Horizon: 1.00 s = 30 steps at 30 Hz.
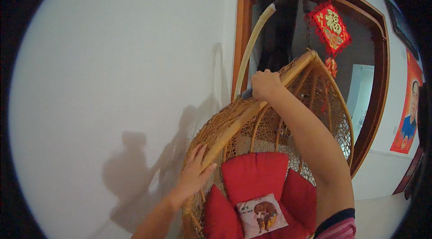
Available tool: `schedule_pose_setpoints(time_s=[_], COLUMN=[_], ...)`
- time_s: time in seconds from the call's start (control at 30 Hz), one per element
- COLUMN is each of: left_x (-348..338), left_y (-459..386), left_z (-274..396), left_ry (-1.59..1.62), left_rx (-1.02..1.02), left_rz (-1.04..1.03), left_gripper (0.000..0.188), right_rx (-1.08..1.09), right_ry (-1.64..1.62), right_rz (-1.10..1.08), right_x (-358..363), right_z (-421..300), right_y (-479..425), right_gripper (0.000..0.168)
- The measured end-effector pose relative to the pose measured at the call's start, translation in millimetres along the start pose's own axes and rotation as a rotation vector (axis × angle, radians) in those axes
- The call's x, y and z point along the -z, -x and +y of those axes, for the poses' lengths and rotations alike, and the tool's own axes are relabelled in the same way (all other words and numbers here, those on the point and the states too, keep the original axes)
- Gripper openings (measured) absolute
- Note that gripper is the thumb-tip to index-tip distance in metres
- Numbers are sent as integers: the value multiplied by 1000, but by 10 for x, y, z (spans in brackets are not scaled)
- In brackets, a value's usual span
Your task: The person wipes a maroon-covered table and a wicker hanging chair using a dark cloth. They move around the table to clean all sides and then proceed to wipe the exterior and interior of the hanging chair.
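A hanging egg chair of woven wicker (pixel 219 114) with a thick tan rim (pixel 233 129) fills the middle of the view. My right hand (pixel 266 85) is closed around a dark blue-grey cloth (pixel 247 94) on the upper part of the rim. Only one end of the cloth shows; the rest is hidden by the fingers. Lower down, my left hand (pixel 197 171) lies against the left side of the rim and weave, fingers spread. Inside the chair are a red seat cushion (pixel 254 178) and a white pillow (pixel 261 213) with a cartoon figure.
A curved stand pole (pixel 251 41), partly pale and partly dark, arches above the chair. From near its top hangs a red and gold ornament (pixel 332 27). Behind is a wooden-framed opening (pixel 379 104). A white wall (pixel 118 53) stands at left, and a red poster (pixel 406 117) hangs at right.
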<state>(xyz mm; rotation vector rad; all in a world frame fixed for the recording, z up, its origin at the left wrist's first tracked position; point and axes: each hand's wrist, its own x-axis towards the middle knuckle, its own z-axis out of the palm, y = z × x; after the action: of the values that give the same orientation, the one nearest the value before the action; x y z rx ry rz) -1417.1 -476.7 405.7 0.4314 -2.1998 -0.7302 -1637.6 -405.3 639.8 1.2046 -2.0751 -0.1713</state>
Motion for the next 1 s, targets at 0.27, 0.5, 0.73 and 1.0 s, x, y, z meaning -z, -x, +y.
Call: schedule_pose_setpoints(time_s=[0.27, 0.5, 0.73, 1.0], left_x=[-83, 169, 259, 216], left_y=[730, 782, 357, 160], left_z=[430, 228, -102, -27], left_ry=[-245, 7, 113, 121], left_rx=[-157, -75, -78, -191], left_rz=[7, 101, 43, -222], left_gripper=[74, 61, 71, 86], right_rx=[31, 153, 279, 323], right_ry=[46, -43, -130, -211], right_rz=[-35, 322, 410, 383], right_x=[89, 159, 251, 308], right_z=[-707, -309, -67, 243], right_y=[666, 1422, 1732, 2250], right_gripper=[23, 17, 19, 27])
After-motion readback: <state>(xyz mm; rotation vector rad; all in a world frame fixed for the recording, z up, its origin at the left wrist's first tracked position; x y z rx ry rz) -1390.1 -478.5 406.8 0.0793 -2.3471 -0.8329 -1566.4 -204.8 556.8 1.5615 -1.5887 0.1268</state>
